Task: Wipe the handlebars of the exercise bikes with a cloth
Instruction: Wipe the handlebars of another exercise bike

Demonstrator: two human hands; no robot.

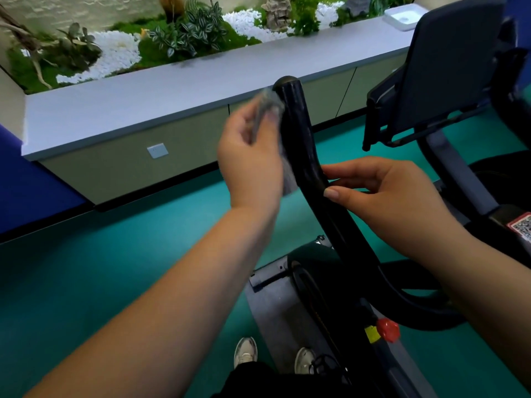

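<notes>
Left hand [253,156] grips a grey cloth [268,106] – fingers curled round it, cloth bunched and motion-blurred above the fingertips, a strip of it hanging down behind the palm toward the wrist. The cloth is pressed against the left side of the black handlebar [301,139], just below its rounded end cap, so the bar sits just right of the left fingers.

Right hand [385,196] is lower on the same bar – thumb and forefinger pinch it where it starts to bend, remaining fingers loosely curled behind. The bar passes between the two hands, touching both the cloth and the right fingertips.

Beyond the right fingers, up and to the right: the bike's dark console panel [448,61] on its bracket. Below the right wrist, a red knob [388,330] with a yellow tag beside it on the frame. A QR sticker [523,225] sits at the right edge, past the right hand.

Beyond the left fingers: a grey-topped ledge [143,101] with a planter of green plants and white pebbles [117,53] behind it. Green floor [86,268] under both forearms; two pale shoes [245,351] near the bottom, between the arms.
</notes>
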